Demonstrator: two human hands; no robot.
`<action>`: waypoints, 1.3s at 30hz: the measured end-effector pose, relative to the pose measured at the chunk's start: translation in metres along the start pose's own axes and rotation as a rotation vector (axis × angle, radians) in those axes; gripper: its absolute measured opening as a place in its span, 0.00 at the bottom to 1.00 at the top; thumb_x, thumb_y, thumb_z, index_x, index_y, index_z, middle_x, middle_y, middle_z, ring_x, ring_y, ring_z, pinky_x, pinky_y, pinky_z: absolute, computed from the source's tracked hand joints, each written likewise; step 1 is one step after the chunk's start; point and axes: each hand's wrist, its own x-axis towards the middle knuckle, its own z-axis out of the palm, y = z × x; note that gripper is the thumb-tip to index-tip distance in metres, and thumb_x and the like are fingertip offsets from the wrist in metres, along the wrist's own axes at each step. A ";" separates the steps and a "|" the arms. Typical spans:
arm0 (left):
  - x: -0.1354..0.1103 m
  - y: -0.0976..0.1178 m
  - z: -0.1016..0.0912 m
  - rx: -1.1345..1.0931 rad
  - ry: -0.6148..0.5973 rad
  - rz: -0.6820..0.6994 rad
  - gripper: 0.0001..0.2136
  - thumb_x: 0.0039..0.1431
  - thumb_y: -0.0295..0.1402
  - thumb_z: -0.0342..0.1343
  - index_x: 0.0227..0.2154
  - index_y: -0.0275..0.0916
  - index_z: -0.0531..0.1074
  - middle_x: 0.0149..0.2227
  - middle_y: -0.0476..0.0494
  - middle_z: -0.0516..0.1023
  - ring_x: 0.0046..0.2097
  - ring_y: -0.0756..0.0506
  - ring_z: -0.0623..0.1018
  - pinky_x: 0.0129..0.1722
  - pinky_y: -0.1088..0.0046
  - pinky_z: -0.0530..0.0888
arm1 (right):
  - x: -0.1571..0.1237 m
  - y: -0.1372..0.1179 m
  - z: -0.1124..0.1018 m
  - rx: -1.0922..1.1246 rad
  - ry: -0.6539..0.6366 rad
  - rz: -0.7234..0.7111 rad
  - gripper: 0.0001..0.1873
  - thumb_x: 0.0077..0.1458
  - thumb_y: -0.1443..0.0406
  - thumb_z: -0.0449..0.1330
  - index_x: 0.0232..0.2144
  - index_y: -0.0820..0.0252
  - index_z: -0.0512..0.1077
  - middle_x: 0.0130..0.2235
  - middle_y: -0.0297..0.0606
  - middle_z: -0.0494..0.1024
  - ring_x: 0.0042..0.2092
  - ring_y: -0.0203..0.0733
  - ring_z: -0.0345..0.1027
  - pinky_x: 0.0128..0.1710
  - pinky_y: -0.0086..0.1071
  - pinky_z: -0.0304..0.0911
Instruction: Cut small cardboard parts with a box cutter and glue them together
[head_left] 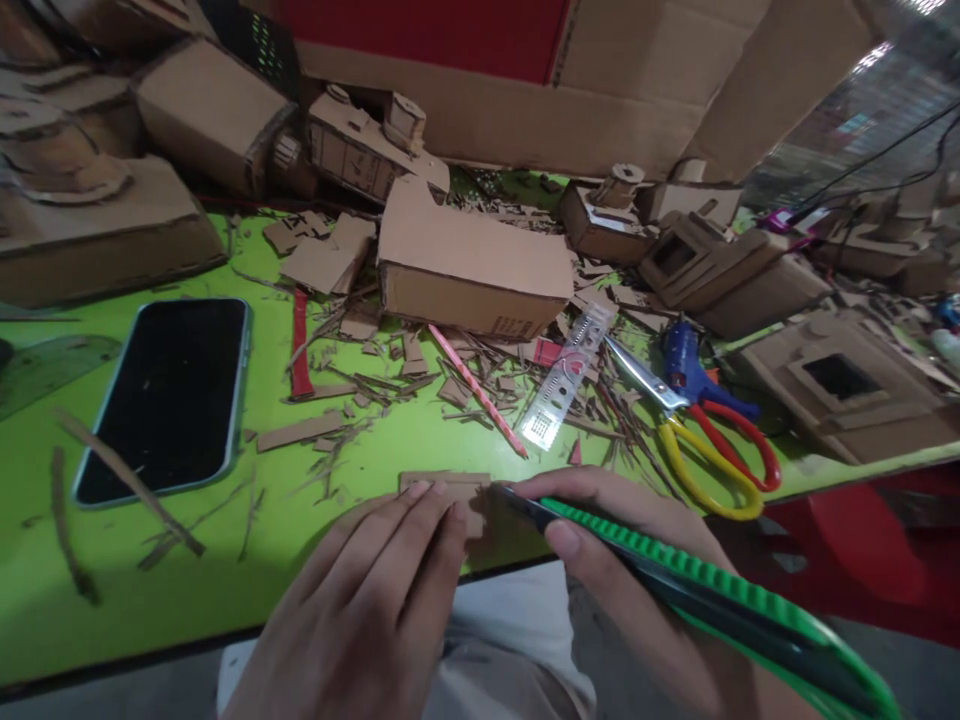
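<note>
Left hand (382, 590) is pressing small cardboard piece (476, 493) on tabletop (225, 610), by near edge, fingers extended, not wrapping. Right hand (649, 610) is holding green cutter (705, 590) in closed grip, tip pointing at piece's right end. Apparently trimming; next stroke is calling for firm hold-down, fingertips clear.

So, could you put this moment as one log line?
left hand: flat on cardboard piece | right hand: holding green cutter, tip at piece's edge | nearby: pink pencil, clear ruler, scissors
</note>
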 end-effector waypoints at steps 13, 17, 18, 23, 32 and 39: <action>0.021 0.004 0.007 -0.019 0.029 -0.016 0.19 0.71 0.22 0.49 0.60 0.28 0.75 0.62 0.34 0.84 0.62 0.39 0.84 0.58 0.61 0.84 | 0.017 -0.001 0.021 -0.030 0.084 -0.116 0.09 0.70 0.65 0.63 0.49 0.53 0.82 0.45 0.33 0.92 0.43 0.38 0.90 0.42 0.20 0.81; 0.020 0.004 0.009 -0.009 0.021 -0.011 0.21 0.69 0.22 0.48 0.61 0.28 0.75 0.62 0.35 0.84 0.62 0.39 0.84 0.58 0.62 0.85 | 0.015 0.001 0.023 -0.062 0.076 -0.144 0.11 0.70 0.65 0.64 0.52 0.53 0.82 0.50 0.36 0.92 0.49 0.42 0.90 0.49 0.26 0.83; 0.020 0.004 0.009 -0.013 0.014 -0.008 0.21 0.69 0.22 0.48 0.61 0.28 0.74 0.62 0.34 0.84 0.62 0.39 0.84 0.58 0.61 0.85 | 0.015 0.002 0.023 -0.073 0.058 -0.169 0.12 0.70 0.65 0.65 0.53 0.53 0.81 0.52 0.37 0.92 0.51 0.43 0.89 0.52 0.28 0.83; 0.019 0.005 0.010 -0.036 0.030 -0.036 0.19 0.68 0.22 0.49 0.58 0.29 0.77 0.60 0.33 0.85 0.60 0.38 0.85 0.58 0.61 0.85 | 0.016 0.008 0.021 -0.132 -0.003 -0.346 0.14 0.70 0.68 0.66 0.56 0.56 0.80 0.56 0.44 0.89 0.57 0.47 0.86 0.59 0.34 0.80; 0.019 0.006 0.008 -0.036 0.045 -0.031 0.20 0.68 0.22 0.50 0.60 0.26 0.75 0.60 0.30 0.85 0.61 0.38 0.84 0.57 0.61 0.85 | 0.013 0.016 0.019 -0.128 -0.059 -0.233 0.16 0.73 0.62 0.66 0.60 0.52 0.77 0.59 0.40 0.88 0.59 0.45 0.85 0.63 0.33 0.77; 0.020 0.006 0.006 -0.025 0.029 -0.044 0.19 0.71 0.23 0.46 0.56 0.29 0.79 0.58 0.32 0.86 0.60 0.39 0.84 0.58 0.63 0.84 | 0.011 0.012 0.035 -0.158 0.061 -0.224 0.13 0.71 0.66 0.62 0.55 0.52 0.79 0.54 0.38 0.90 0.54 0.45 0.88 0.57 0.32 0.82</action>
